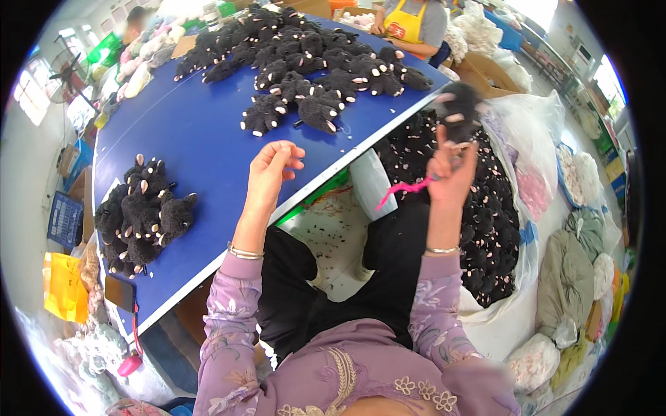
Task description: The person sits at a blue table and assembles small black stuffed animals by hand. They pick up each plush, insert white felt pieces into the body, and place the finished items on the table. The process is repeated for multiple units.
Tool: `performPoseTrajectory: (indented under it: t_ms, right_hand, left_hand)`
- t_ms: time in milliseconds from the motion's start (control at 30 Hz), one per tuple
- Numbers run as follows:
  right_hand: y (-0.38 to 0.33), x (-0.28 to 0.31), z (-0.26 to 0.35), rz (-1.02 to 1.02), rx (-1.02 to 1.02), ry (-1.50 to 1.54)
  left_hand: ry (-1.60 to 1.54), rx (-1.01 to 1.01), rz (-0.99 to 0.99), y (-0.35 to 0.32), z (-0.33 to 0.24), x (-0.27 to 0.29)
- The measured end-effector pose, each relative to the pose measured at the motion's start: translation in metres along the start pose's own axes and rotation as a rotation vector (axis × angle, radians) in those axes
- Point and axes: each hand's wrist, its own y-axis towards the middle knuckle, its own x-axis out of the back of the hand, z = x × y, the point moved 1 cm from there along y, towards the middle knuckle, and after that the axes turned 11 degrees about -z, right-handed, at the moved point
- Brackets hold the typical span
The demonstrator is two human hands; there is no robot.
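Note:
My left hand (274, 164) is over the blue table (215, 145) near its edge, fingers loosely curled and thumb against the index finger, with nothing visible in it. Raised beyond the table's right edge, my right hand (451, 170) has two fingers stretched out. A pink twisted strip (406, 187) sticks out from its palm, held by the thumb side and folded fingers. Just past those fingertips is a motion-blurred black plush toy (460, 111); whether the fingers touch it I cannot tell. Below lies a large white bag (485, 308) full of black plush toys (489, 229).
A big heap of black plush toys (305, 55) covers the table's far side; a smaller pile (142, 211) sits at left. Near the left corner lies a phone (120, 294) with a red strap. A person in a yellow apron (404, 26) stands beyond. Stuffed sacks (572, 277) line the right.

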Motion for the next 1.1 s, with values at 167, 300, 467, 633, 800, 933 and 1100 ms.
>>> performPoseTrajectory:
  t_ms: [167,300,467,633,800,933,1100]
  right_hand:
    - [0.008,0.028,-0.033,-0.125,-0.156,-0.645]
    - [0.014,0.021,-0.064,-0.048,-0.206,-0.565]
    - [0.049,-0.026,-0.095,0.079,-0.102,-0.783]
    - [0.083,-0.047,-0.130,0.283,0.113,-1.288]
    - [0.087,-0.044,-0.147,0.565,-0.156,-1.554]
    - [0.097,-0.057,-0.119,0.541,-0.179,-1.207]
    - [0.130,-0.024,-0.121,0.350,0.293,-1.584]
  left_hand:
    - [0.187,-0.251,-0.058,0.051,0.000,-0.015]
    - [0.571,-0.528,-0.104,0.084,0.022,-0.032]
    - [1.048,-0.627,-0.092,0.104,0.054,-0.031]
    - [1.018,-0.576,-0.018,0.102,0.048,-0.035]
    - [0.952,-0.534,-0.086,0.100,0.044,-0.033]
    - [0.900,-0.426,0.012,0.103,0.041,-0.033]
    - [0.749,-0.443,-0.053,0.105,0.052,-0.039]
